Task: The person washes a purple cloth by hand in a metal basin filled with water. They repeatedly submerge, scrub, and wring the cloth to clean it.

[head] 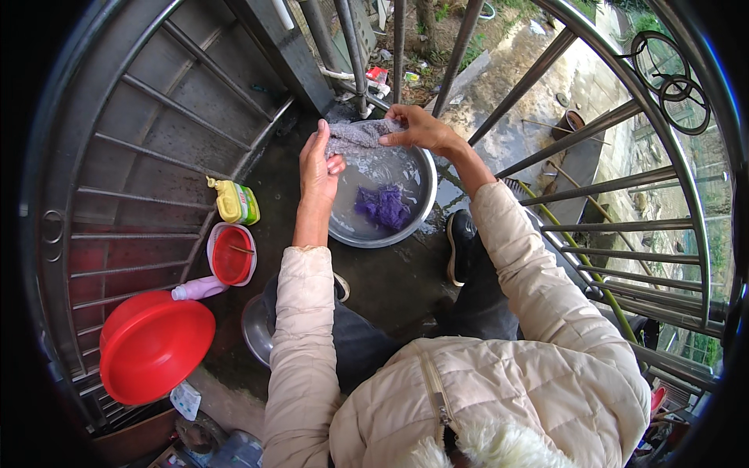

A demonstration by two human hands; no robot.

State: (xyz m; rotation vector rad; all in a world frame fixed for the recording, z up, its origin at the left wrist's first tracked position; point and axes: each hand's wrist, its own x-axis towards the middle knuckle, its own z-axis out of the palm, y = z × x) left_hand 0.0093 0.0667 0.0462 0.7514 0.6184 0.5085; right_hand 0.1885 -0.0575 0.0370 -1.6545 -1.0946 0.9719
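A wet grey cloth (360,138) is stretched between my two hands over the far side of a metal basin (432,193). My left hand (318,164) grips its left end, thumb pointing up. The right end is pinched between the thumb and fingers of my right hand (418,128). Cloudy water (357,219) fills the basin below. In that water lies a crumpled purple cloth (384,207), apart from both hands. The cloth and my hands hide part of the basin's far rim.
Metal railings (526,88) curve along the right, and a barred metal panel (158,152) stands left. By it are a yellow pump bottle (235,202), a red bowl (231,263) in a white basket, a lilac bottle (199,288) and a tilted red basin (158,348). Another metal basin (256,330) sits beside my left leg.
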